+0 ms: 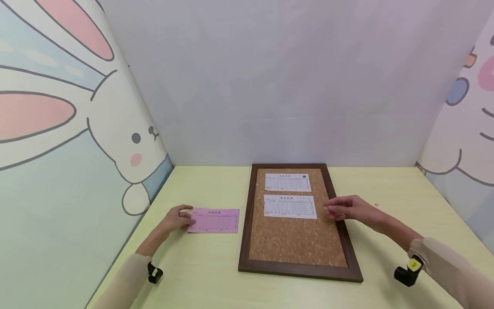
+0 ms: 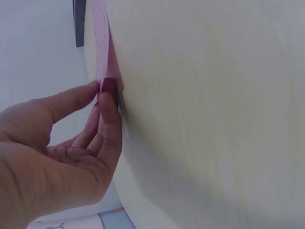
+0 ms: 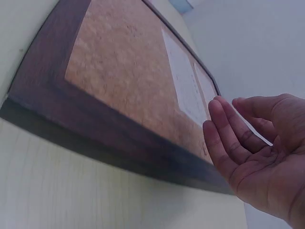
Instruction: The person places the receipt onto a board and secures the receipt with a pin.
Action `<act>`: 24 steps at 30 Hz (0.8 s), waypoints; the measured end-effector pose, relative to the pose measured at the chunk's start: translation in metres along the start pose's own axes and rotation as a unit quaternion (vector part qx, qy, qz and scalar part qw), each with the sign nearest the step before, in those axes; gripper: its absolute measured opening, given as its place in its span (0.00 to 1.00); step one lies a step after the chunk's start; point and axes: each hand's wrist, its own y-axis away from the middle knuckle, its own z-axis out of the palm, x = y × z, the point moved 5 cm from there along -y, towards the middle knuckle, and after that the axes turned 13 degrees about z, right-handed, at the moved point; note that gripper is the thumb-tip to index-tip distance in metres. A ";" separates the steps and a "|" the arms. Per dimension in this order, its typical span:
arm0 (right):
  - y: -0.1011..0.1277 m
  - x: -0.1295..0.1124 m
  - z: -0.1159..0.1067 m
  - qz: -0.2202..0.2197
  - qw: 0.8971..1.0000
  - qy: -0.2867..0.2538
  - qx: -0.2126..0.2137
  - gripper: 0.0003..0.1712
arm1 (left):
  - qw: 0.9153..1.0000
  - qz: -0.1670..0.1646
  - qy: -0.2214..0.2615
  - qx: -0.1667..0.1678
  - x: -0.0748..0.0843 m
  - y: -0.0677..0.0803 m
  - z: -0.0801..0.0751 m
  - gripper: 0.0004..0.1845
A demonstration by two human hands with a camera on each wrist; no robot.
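- Pink slip (image 1: 214, 220) flat on table (image 1: 386, 189), left of cork board (image 1: 297, 240), long axis left-right.
- Left hand (image 1: 178, 218) pinches its left edge, thumb over fingers.
- Right hand (image 1: 349, 208) relaxed, holding nothing, over board's right frame, well apart from slip.

Two white forms (image 1: 287, 182) are counted on one cork board (image 1: 297, 240); one pink form (image 1: 216, 220) is counted on the tabletop (image 1: 208, 266).
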 end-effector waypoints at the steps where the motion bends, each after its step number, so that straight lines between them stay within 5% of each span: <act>1: -0.002 -0.004 0.004 -0.002 1.000 -0.005 -0.001 0.29 | 1.000 -0.004 0.013 0.001 -0.002 0.001 -0.001 0.29; 7: -0.021 -0.026 0.033 -0.016 1.000 -0.002 -0.008 0.29 | 0.997 -0.014 0.074 0.003 -0.007 0.004 -0.008 0.24; 15: -0.058 -0.058 0.073 -0.023 0.998 -0.021 -0.046 0.31 | 0.987 0.024 0.157 -0.002 0.011 0.004 -0.019 0.27; 24: -0.076 -0.092 0.133 -0.002 0.987 -0.132 -0.095 0.34 | 0.977 0.044 0.209 -0.020 0.036 0.013 -0.001 0.26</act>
